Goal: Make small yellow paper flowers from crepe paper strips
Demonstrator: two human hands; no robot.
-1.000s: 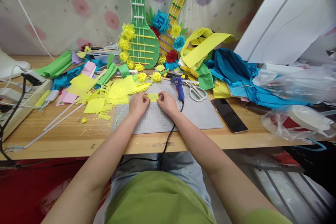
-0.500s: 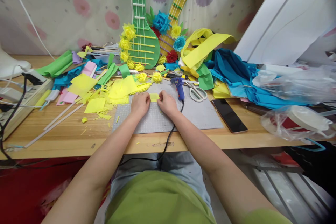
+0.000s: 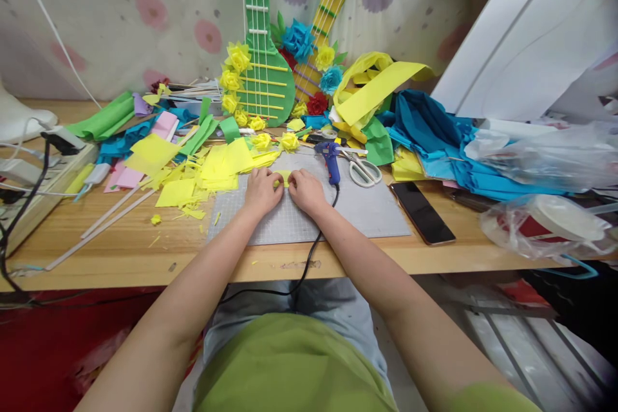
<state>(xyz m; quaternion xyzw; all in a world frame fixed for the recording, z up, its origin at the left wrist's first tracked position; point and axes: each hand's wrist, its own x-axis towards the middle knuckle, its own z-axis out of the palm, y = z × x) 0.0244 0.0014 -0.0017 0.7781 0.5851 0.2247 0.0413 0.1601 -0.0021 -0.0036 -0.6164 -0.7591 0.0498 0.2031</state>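
Two hands: your left hand (image 3: 263, 193) and right hand (image 3: 307, 192) sit close together over the grey mat (image 3: 290, 219), near its far edge.
Small yellow piece (image 3: 284, 176): between your hands, above or on the mat; only its middle shows, and you cannot tell whether it is folded or flat.
Left fingers: drawn in narrow, holding the piece's left end; your knuckles hide part of the grip.
Right fingers: narrow as well, holding the right end, their tips hard to make out.
Glue gun (image 3: 331, 161): blue, just beyond your right hand, lying on the mat; its black cable (image 3: 313, 250) passes partly beneath your right forearm and over the bench edge.
Scissors (image 3: 365, 172): right of the gun, pale handles toward you, blades mostly hidden behind it.
Phone (image 3: 422, 212): dark screen up, at the mat's right side on the bench (image 3: 120, 264).
Yellow squares (image 3: 224, 164): heaped left of your left hand, overlapping too much to count.
Green stringed shape (image 3: 268, 87): upright at the back, its neck cut off by the top border.
Yellow stringed shape (image 3: 328, 13): tilted, also cut off above, its body partly covered by flowers.
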